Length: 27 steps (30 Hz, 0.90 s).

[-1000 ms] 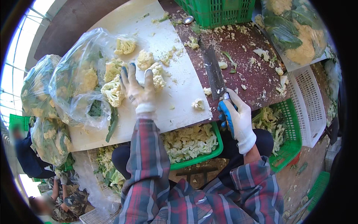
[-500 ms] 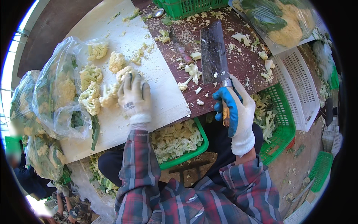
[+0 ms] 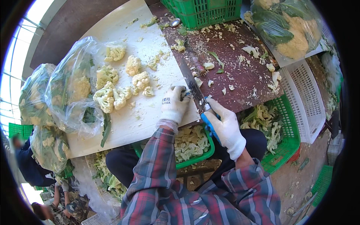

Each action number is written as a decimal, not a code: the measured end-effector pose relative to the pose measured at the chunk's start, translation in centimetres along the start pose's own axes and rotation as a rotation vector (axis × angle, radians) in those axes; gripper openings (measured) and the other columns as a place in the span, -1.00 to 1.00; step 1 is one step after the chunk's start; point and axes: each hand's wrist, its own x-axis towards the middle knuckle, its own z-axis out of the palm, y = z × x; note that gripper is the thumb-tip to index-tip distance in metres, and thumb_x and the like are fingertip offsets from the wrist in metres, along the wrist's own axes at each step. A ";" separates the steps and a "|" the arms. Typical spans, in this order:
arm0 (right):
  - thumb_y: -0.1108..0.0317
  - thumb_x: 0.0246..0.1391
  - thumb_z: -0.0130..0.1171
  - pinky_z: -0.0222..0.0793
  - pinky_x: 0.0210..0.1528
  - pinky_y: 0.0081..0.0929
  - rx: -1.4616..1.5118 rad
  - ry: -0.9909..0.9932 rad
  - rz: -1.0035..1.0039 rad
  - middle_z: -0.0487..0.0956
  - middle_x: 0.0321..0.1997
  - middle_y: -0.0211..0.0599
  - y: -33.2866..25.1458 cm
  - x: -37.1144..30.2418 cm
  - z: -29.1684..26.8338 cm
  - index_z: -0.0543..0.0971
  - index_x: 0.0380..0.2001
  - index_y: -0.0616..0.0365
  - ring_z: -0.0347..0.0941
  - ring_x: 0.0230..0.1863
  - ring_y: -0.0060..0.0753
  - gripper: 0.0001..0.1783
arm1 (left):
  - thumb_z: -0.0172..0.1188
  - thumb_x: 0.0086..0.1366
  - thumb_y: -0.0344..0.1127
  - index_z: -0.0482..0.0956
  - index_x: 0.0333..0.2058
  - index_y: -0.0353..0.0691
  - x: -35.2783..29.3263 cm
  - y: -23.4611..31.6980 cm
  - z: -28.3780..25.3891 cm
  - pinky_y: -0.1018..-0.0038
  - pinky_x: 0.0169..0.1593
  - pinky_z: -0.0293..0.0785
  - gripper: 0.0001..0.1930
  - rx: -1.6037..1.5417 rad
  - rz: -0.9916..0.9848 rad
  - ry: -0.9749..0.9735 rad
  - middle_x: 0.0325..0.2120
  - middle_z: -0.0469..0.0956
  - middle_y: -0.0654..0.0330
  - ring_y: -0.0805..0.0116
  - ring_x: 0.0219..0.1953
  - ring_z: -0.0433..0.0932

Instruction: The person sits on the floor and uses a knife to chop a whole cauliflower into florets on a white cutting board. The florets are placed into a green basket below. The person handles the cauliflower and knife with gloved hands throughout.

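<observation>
My right hand (image 3: 224, 125), in a white glove with blue palm, grips the handle of a cleaver (image 3: 192, 84). Its dark blade now stands nearly edge-on, along the right edge of the white board (image 3: 161, 69). Close against the blade, my left hand (image 3: 175, 104) in a white glove has its fingers curled in; a small pale bit shows at the fingertips, but what they hold is mostly hidden. Left of that hand, several cauliflower florets (image 3: 141, 80) lie on the board. Farther left sit bagged cauliflower heads (image 3: 80, 88) in clear plastic.
Below the table edge, a green basin (image 3: 195, 160) holds cut florets. A green basket (image 3: 288, 129) with trimmings stands to the right, beside a white crate (image 3: 305, 99). A red-handled knife (image 3: 197, 63) lies among scraps on the brown tabletop (image 3: 240, 84). Other people work at lower left.
My left hand has left the cluster of florets and moved right to the board's edge, its fingers now curled. The cleaver has turned from flat-facing to edge-on and come left beside that hand.
</observation>
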 end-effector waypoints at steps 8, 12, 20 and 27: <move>0.21 0.34 0.15 0.51 -0.04 -0.16 -0.364 -0.085 -0.004 0.67 -0.16 0.21 0.2 1.5 0.9 0.55 0.26 0.24 0.66 -0.12 0.14 -0.49 | 0.46 0.25 -0.18 0.72 -0.22 -0.20 -1.5 -1.6 -1.2 0.27 -0.14 0.61 -0.76 -0.027 -0.017 -0.039 -0.34 0.66 0.01 0.08 -0.27 0.69; 0.26 0.35 0.19 0.51 -0.11 -0.29 -0.233 0.016 -0.031 0.71 -0.21 0.06 1.7 2.4 0.3 0.57 0.23 0.23 0.64 -0.23 -0.22 -0.54 | 0.48 0.26 -0.16 0.74 -0.15 -0.19 -4.1 -1.1 -5.6 0.29 -0.06 0.62 -0.71 -0.217 -0.122 -0.317 -0.22 0.71 0.10 0.28 -0.12 0.68; 0.36 0.40 0.17 0.32 -0.52 -0.66 0.079 0.272 0.098 0.60 -0.34 -0.53 -1.5 1.3 -0.4 0.53 0.37 0.11 0.33 -0.50 -0.77 -0.50 | 0.64 0.04 0.06 0.37 0.45 -0.05 -3.1 -8.0 -10.1 0.05 0.53 0.21 0.02 0.061 -0.672 0.515 0.56 -0.08 -0.12 -0.22 0.54 0.06; 0.37 0.40 0.16 0.32 -0.51 -0.69 0.105 0.171 0.126 0.53 -0.36 -0.57 -2.1 1.4 1.4 0.48 0.41 0.12 0.31 -0.50 -0.76 -0.46 | 0.48 0.16 0.01 0.23 0.52 -0.07 5.9 -11.2 -8.1 0.06 0.53 0.19 0.00 -0.051 -0.261 0.412 0.55 -0.02 -0.23 -0.27 0.54 0.11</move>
